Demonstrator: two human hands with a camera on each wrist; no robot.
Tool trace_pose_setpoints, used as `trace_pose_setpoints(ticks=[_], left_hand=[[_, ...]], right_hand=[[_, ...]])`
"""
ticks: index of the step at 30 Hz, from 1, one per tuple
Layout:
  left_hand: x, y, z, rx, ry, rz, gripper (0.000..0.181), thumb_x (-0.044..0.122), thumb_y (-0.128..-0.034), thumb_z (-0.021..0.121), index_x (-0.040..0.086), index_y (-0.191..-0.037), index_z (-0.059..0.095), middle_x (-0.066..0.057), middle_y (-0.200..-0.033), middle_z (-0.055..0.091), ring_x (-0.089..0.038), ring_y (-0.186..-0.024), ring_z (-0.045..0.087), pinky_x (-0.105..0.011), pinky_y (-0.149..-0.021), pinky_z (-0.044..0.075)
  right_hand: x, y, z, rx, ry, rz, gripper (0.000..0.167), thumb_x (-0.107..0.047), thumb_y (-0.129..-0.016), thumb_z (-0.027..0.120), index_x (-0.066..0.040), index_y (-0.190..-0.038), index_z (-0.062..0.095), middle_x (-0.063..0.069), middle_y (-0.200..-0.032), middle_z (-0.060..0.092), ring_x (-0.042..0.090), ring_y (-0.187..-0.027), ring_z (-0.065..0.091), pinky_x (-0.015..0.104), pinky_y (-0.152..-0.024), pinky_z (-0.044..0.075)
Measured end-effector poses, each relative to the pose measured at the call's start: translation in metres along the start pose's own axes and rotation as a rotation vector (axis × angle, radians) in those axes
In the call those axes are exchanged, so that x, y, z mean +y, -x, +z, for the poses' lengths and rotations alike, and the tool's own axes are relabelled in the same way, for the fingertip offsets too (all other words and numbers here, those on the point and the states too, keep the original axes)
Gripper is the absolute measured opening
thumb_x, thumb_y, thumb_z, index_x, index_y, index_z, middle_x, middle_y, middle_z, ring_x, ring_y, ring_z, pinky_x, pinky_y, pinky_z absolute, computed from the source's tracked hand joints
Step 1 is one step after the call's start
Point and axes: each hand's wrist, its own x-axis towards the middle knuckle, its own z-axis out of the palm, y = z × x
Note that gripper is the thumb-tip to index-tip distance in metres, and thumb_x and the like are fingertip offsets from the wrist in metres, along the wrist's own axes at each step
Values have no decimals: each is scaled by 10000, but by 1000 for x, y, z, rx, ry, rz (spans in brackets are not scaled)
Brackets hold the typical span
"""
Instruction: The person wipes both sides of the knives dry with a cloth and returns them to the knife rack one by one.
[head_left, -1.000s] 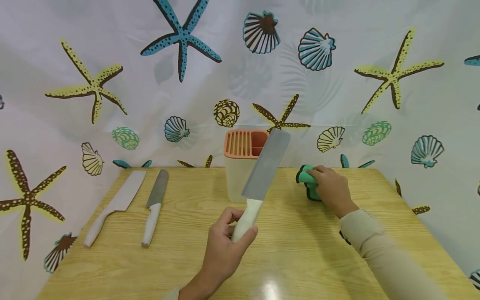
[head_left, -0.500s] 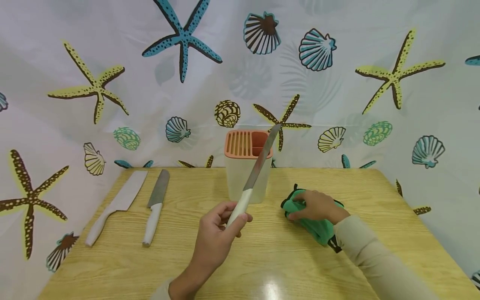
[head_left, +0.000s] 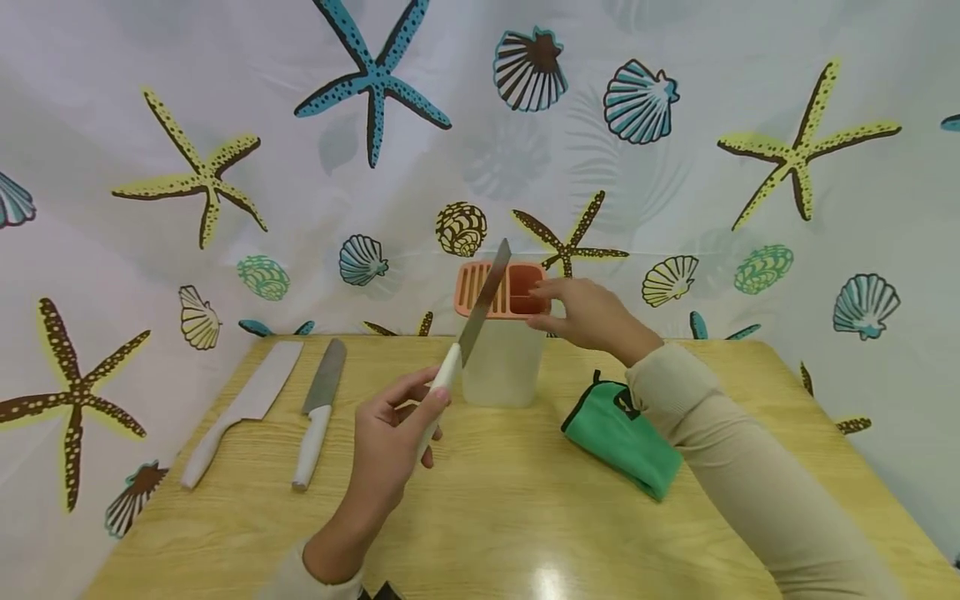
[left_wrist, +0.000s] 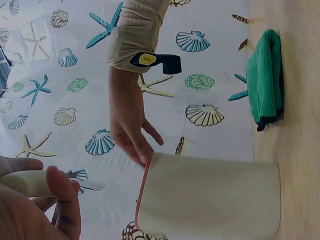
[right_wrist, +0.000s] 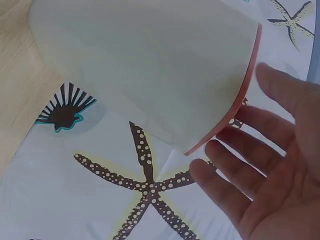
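My left hand (head_left: 384, 437) grips the white handle of a kitchen knife (head_left: 485, 302), its blade pointing up and away. The blade crosses in front of the slotted side of an off-white knife holder (head_left: 501, 367) with an orange top. My right hand (head_left: 588, 315) is at the right side of that top, by the larger compartments. In the right wrist view, its fingers (right_wrist: 260, 147) spread loosely beside the orange rim and hold nothing; whether they touch it I cannot tell. A green cloth (head_left: 621, 437) with black edging lies folded on the table, below my right forearm.
On the left of the wooden table (head_left: 480, 525) lie a cleaver (head_left: 258, 383) and another white-handled knife (head_left: 321, 408), side by side. Behind the table hangs a white curtain (head_left: 420, 125) printed with starfish and shells.
My right hand has let go of the green cloth, leaving it on the table, and moved up to the holder's top. My left hand has shifted left with the knife, its blade turned edge-on.
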Motion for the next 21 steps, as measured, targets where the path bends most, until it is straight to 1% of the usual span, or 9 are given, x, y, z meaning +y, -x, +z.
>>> trace_pose_setpoints(ticks=[2,4,5,7,10,13,17,21], left_hand=[[3,-4,-6,19,-3,-12,290,85,-947,669,29,-1231,694,59,-848,661,-69,-542,579,-222,-375,460],[7,-10,-14,38,-13,-40,303,100,-951,668,45,-1248,689,71,-858,676,-66,-534,587,-221,-378,461],[10,-13,-17,45,-21,-52,308,110,-956,664,57,-1258,686,74,-865,679,-65,-530,588,-219,-380,461],[16,-20,-25,50,-50,-79,320,128,-969,649,88,-1285,673,64,-885,670,-66,-519,590,-216,-381,459],[23,-29,-33,25,-87,-114,336,152,-988,620,121,-1321,646,20,-902,614,-74,-501,581,-217,-385,460],[29,-36,-36,-16,-93,-160,350,170,-1001,594,109,-1345,617,-7,-898,572,-79,-492,570,-218,-390,462],[33,-42,-39,-47,-86,-215,374,193,-1011,573,71,-1364,584,0,-901,576,-74,-492,561,-208,-395,460],[37,-48,-43,-78,-114,-233,374,225,-1019,554,57,-1353,572,4,-906,591,-72,-491,556,-207,-397,459]], right_hand=[[-3,-6,1,-52,46,-39,339,-306,-971,655,-69,-1205,712,139,-1244,706,312,-1066,689,488,-926,559],[-5,-9,0,-86,76,-60,242,-255,-961,671,-64,-1077,764,129,-1094,757,268,-902,716,454,-844,583],[-6,-11,-1,-97,91,-66,209,-235,-958,675,-67,-1030,776,117,-1034,768,245,-851,715,436,-823,587],[-8,-13,-3,-111,104,-78,187,-207,-959,672,-66,-1003,785,110,-987,774,221,-795,715,419,-803,592],[-9,-15,-5,-121,113,-76,191,-200,-963,664,-68,-1030,785,111,-1022,774,224,-843,725,411,-821,596],[-9,-16,-6,-127,110,-69,197,-198,-964,664,-63,-1049,780,114,-1032,773,231,-856,728,416,-829,595],[-10,-16,-6,-133,113,-71,204,-201,-965,662,-60,-1058,778,115,-1040,773,234,-868,731,416,-838,596],[-11,-19,-6,-145,129,-66,216,-212,-969,658,-61,-1070,775,114,-1054,772,232,-878,733,413,-843,597]])
